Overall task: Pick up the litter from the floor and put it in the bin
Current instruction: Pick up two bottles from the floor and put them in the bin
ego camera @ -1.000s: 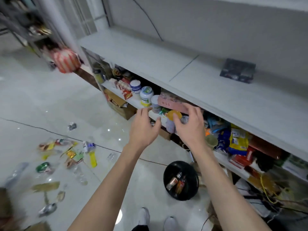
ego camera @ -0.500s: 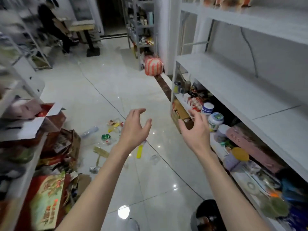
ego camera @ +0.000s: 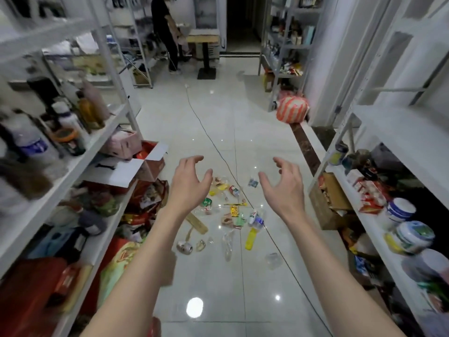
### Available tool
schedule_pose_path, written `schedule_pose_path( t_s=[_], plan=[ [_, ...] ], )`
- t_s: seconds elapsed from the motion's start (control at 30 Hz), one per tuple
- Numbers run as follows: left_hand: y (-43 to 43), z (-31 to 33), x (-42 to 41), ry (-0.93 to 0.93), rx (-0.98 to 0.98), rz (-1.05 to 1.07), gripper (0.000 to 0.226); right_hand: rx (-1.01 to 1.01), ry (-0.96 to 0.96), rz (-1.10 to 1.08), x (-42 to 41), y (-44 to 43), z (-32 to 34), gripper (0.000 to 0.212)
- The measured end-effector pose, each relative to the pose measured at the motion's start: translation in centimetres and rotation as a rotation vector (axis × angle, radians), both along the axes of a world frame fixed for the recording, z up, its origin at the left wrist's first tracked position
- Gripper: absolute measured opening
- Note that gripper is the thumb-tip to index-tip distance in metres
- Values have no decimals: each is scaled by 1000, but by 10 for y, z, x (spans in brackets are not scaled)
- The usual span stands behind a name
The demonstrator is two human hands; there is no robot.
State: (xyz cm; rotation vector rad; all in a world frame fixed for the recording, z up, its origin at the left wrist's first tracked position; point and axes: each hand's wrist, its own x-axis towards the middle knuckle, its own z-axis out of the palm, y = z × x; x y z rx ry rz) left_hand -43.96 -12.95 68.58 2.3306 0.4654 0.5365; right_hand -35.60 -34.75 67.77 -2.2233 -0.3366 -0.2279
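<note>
Litter (ego camera: 230, 212) is the target, and right now we've got none of it in hand. Our left hand (ego camera: 188, 184) is up in front of us, fingers spread and loosely hooked, gripping nothing. Our right hand (ego camera: 283, 184) mirrors it, just as empty, with a clear gap between the two.

Look through that gap and there's the mess, scattered across the shiny floor (ego camera: 218, 288) ahead of us. Nearest on the left, a crushed can (ego camera: 184, 246) and a flat brown strip (ego camera: 197, 222). In the middle, a clear bottle (ego camera: 228, 242), then a yellow wrapper (ego camera: 250, 235) just right of it, and a clear cup (ego camera: 273, 260) off on its own. Farther out, a thick cluster of small wrappers and bottles. A thin cable (ego camera: 209, 137) runs through the lot.

Packed shelves flank us, left (ego camera: 73, 164) and right (ego camera: 401, 132). A striped bag (ego camera: 291, 109) sits farther down, and a person (ego camera: 165, 27) stands at the far end.

The bin? Out of view, so we can't say what's gone in. Judging by the spread, nearly all the picking up is ahead of us: bend, grab, carry, drop, many times over.
</note>
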Motion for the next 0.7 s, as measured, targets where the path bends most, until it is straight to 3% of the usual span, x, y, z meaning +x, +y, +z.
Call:
schedule_pose_path(
  t_s=[0.37,0.7],
  plan=[
    [59,-14,88,9,-37,-25,47,-50,48,-52,72,67,-23,54],
    [32,-53,281,84,-34,-154,48,-47,143,-171,232,52,-68,57]
  ],
)
